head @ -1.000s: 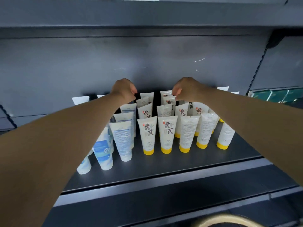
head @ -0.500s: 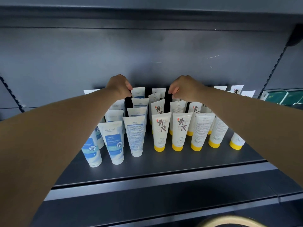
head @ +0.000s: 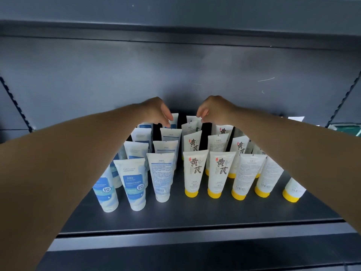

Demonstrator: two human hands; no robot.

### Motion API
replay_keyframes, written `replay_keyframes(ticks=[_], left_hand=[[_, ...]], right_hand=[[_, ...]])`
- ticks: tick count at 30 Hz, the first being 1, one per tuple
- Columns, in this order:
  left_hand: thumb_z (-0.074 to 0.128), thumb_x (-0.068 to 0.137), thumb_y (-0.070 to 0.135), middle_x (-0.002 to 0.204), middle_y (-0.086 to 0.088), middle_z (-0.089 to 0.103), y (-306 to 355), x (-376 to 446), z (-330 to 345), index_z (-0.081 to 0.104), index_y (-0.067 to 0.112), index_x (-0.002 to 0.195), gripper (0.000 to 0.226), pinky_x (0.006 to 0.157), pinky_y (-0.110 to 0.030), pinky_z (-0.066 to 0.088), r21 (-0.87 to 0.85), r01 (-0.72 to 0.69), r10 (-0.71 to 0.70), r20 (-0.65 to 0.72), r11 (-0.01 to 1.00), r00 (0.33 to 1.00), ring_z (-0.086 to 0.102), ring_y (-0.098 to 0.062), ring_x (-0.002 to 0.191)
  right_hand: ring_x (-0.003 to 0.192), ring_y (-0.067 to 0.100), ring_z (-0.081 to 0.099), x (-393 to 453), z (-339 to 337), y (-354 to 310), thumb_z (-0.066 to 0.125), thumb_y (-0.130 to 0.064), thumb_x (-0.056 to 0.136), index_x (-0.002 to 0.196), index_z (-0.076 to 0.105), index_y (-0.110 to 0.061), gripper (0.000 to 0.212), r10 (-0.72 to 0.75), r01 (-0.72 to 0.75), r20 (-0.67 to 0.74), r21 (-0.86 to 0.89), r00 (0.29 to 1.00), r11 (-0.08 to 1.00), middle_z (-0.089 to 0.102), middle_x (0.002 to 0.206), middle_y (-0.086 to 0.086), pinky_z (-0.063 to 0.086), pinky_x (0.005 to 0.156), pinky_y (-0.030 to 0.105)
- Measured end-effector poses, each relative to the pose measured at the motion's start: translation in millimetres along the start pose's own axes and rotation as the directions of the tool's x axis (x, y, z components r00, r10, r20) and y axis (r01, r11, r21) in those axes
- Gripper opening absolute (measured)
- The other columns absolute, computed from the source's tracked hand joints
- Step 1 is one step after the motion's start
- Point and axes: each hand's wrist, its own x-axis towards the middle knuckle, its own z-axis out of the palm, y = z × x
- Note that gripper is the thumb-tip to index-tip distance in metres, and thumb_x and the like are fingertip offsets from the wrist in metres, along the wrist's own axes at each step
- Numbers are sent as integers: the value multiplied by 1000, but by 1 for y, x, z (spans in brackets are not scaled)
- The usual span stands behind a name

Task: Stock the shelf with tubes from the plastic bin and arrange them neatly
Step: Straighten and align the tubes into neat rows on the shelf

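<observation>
Both arms are reaching in over the shelf (head: pixel 195 216) toward its back edge. The left hand (head: pixel 156 111) is arching knuckles-up, its fingers curling down and pinching the top of the rearmost blue tube (head: pixel 173 120). The right hand (head: pixel 213 108) is mirroring it, fingers bent down onto the top of the rearmost yellow-capped tube (head: pixel 192 120); whether it is pinching or only touching is unclear. Tubes are standing cap-down in rows running from the front edge to the back: blue tubes (head: pixel 134 184) on the left half, yellow-capped tubes (head: pixel 192 173) on the right half. Both forearms are crossing over the outer rows, hiding parts of them. One yellow-capped tube (head: pixel 293 190) is standing apart near the right edge. The bin is not showing.
</observation>
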Motion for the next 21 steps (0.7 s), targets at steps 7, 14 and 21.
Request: replay_keyframes(ticks=[7, 14, 21], left_hand=[[76, 76, 15, 104, -2, 70, -5, 3, 7, 71, 15, 106, 30, 79, -22, 45, 47, -33, 28, 94, 998, 995, 62, -19, 95], [75, 78, 19, 103, -2, 69, -10, 10, 12, 73, 12, 102, 25, 79, -22, 42, 86, -69, 62, 86, 994, 994, 58, -15, 90], [74, 78, 17, 103, -6, 71, -13, 16, 18, 73, 7, 99, 23, 82, -22, 41, 94, -84, 81, 36, 992, 996, 60, -16, 88]], right_hand=[[104, 24, 62, 19, 14, -10, 68, -5, 83, 109, 69, -6, 27, -4, 3, 73, 14, 997, 1000, 68, 112, 11, 46, 90, 27], [102, 23, 62, 33, 24, -13, 66, -3, 84, 111, 68, -8, 28, 38, -43, 114, 44, 993, 998, 68, 111, 10, 42, 81, 20], [99, 20, 63, 43, 35, -10, 65, -4, 83, 101, 73, -7, 20, 33, -28, 136, -35, 990, 999, 70, 108, 7, 39, 77, 20]])
